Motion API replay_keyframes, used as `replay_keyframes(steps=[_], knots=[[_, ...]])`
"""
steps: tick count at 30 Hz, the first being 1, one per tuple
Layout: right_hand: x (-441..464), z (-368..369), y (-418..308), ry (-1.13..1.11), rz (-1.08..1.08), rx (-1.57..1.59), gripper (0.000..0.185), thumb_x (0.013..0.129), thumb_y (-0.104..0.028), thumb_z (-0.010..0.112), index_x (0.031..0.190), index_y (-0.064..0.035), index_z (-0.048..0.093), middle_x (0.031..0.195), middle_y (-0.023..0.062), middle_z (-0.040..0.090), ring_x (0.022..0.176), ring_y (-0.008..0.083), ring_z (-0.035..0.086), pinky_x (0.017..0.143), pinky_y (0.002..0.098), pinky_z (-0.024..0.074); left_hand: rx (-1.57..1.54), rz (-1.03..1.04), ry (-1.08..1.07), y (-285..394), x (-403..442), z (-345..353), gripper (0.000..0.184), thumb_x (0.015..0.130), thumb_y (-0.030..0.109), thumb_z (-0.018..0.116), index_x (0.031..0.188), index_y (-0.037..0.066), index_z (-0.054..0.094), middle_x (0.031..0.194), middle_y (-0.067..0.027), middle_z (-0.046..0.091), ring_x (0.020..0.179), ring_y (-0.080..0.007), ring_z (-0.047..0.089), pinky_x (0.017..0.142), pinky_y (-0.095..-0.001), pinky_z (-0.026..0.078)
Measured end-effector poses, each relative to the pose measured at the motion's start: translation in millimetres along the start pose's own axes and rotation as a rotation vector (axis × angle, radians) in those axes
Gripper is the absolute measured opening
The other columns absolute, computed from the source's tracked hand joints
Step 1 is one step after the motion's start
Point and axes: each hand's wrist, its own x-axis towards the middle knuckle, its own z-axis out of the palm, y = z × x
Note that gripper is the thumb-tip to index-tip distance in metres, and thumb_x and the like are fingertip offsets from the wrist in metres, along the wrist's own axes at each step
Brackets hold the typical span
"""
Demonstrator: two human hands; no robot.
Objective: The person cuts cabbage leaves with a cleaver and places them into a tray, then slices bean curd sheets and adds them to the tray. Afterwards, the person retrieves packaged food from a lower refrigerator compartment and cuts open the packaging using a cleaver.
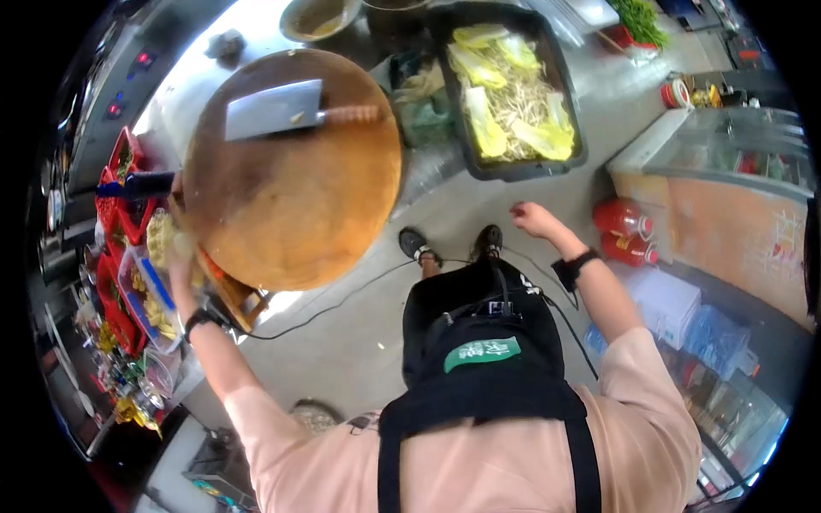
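Observation:
My left hand (180, 253) is smeared by motion beside the left edge of a round wooden chopping board (299, 201). It is near a bag of pale yellow food (160, 239), and its fingers cannot be made out. On the board lies a cleaver (274, 109) with a wooden handle, its blade pointing left. My right hand (536, 220) hangs over the floor, away from the board, with its fingers curled in and nothing visible in them. Above it in the view, a black tray (585, 158) holds bean sprouts (517, 107) and yellow cabbage leaves (547, 137).
Red baskets and a tub with a blue rim (158, 295) line the left side. Metal bowls (318, 17) stand at the back. To the right are red-capped oil jugs (629, 235), a white box (663, 299) and a glass-topped counter (727, 145). A cable (342, 301) crosses the floor.

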Motion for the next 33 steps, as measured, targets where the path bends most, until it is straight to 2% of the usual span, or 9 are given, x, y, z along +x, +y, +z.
replay_keyframes(steps=[4, 6, 10, 13, 17, 25, 27, 30, 33], knots=[[20.1, 8.7, -2.6, 0.094, 0.087, 0.339, 0.047, 0.08, -0.017, 0.063, 0.124, -0.0014, 0.06, 0.102, 0.0165, 0.07, 0.088, 0.0288, 0.067, 0.076, 0.0368, 0.0533, 0.004, -0.232, -0.238, -2.9, 8.6, -18.2, 0.064, 0.087, 0.019, 0.068, 0.142, 0.0, 0.039, 0.131, -0.019, 0.056, 0.12, -0.0296, 0.054, 0.101, -0.0357, 0.042], [15.7, -0.7, -2.9, 0.121, 0.122, 0.431, 0.047, 0.08, -0.017, 0.063, 0.124, -0.0013, 0.06, 0.099, 0.0161, 0.07, 0.085, 0.027, 0.066, 0.074, 0.0364, 0.053, 0.413, 0.118, -0.06, 16.2, -4.2, -23.9, 0.064, 0.087, 0.022, 0.068, 0.14, -0.001, 0.042, 0.132, -0.0224, 0.055, 0.12, -0.0331, 0.054, 0.102, -0.0374, 0.042], [9.9, -10.8, 24.0, 0.139, 0.166, 0.433, 0.045, 0.079, -0.015, 0.062, 0.121, -0.0007, 0.061, 0.09, 0.0143, 0.07, 0.078, 0.0216, 0.066, 0.068, 0.0358, 0.052, 0.356, 0.158, 0.018, 198.5, -83.5, -23.9, 0.047, 0.092, 0.023, 0.064, 0.131, -0.001, 0.053, 0.127, -0.0188, 0.058, 0.113, -0.0322, 0.057, 0.098, -0.0374, 0.045], [4.5, -2.9, 61.2, 0.173, 0.056, 0.454, 0.041, 0.079, -0.015, 0.061, 0.118, -0.0003, 0.063, 0.087, 0.0142, 0.07, 0.075, 0.0221, 0.065, 0.068, 0.036, 0.0517, -0.113, 0.228, -0.483, 307.9, -174.8, 24.3, 0.031, 0.092, 0.009, 0.061, 0.122, 0.003, 0.061, 0.113, -0.0098, 0.065, 0.095, -0.0173, 0.061, 0.081, -0.0301, 0.05], [-15.4, -3.1, 101.7, 0.122, 0.043, 0.514, 0.039, 0.08, -0.016, 0.061, 0.115, -0.0002, 0.065, 0.088, 0.0156, 0.07, 0.078, 0.0248, 0.066, 0.07, 0.0363, 0.0519, -0.169, 0.312, -1.293, 420.9, -261.5, 202.1, 0.052, 0.089, 0.022, 0.07, 0.136, 0.005, 0.053, 0.13, -0.0138, 0.059, 0.115, -0.0231, 0.06, 0.095, -0.0357, 0.049], [-89.8, 2.7, 251.8, 0.166, -0.126, 0.614, 0.036, 0.089, -0.013, 0.058, 0.122, 0.0015, 0.059, 0.107, 0.0166, 0.068, 0.1, 0.0271, 0.066, 0.089, 0.0354, 0.0509, 0.212, 0.282, -0.516, 454.0, -242.7, 629.6, 0.049, 0.093, 0.023, 0.064, 0.132, -0.003, 0.048, 0.128, -0.0197, 0.059, 0.11, -0.0309, 0.06, 0.093, -0.0367, 0.046], [-119.0, 3.8, 293.7, 0.121, -0.083, 0.764, 0.038, 0.089, -0.009, 0.059, 0.126, 0.0009, 0.055, 0.111, 0.0152, 0.066, 0.1, 0.0249, 0.065, 0.09, 0.0348, 0.0509, 0.074, 0.427, -0.426, 433.1, -231.2, 679.2, 0.042, 0.092, 0.014, 0.064, 0.129, 0.001, 0.05, 0.126, -0.0138, 0.059, 0.104, -0.0243, 0.06, 0.088, -0.0344, 0.048], [-142.8, 4.1, 352.6, 0.192, -0.074, 0.801, 0.038, 0.09, -0.008, 0.059, 0.127, -0.0006, 0.055, 0.112, 0.014, 0.064, 0.098, 0.023, 0.064, 0.088, 0.034, 0.0512, -0.624, 0.177, -0.4, 472.1, -271.0, 719.8, 0.031, 0.095, 0.019, 0.06, 0.125, 0.011, 0.055, 0.112, -0.0079, 0.063, 0.094, -0.0209, 0.061, 0.081, -0.0321, 0.051], [-168.1, -17.9, 391.5, 0.254, -0.059, 0.799, 0.04, 0.09, -0.006, 0.058, 0.129, -0.0023, 0.054, 0.113, 0.0122, 0.063, 0.098, 0.0209, 0.063, 0.088, 0.0329, 0.0508, -1.015, -0.234, -0.102, 397.6, -242.3, 718.9, 0.04, 0.084, -0.005, 0.061, 0.119, 0.011, 0.053, 0.113, -0.0065, 0.058, 0.096, -0.018, 0.058, 0.083, -0.0346, 0.049]])
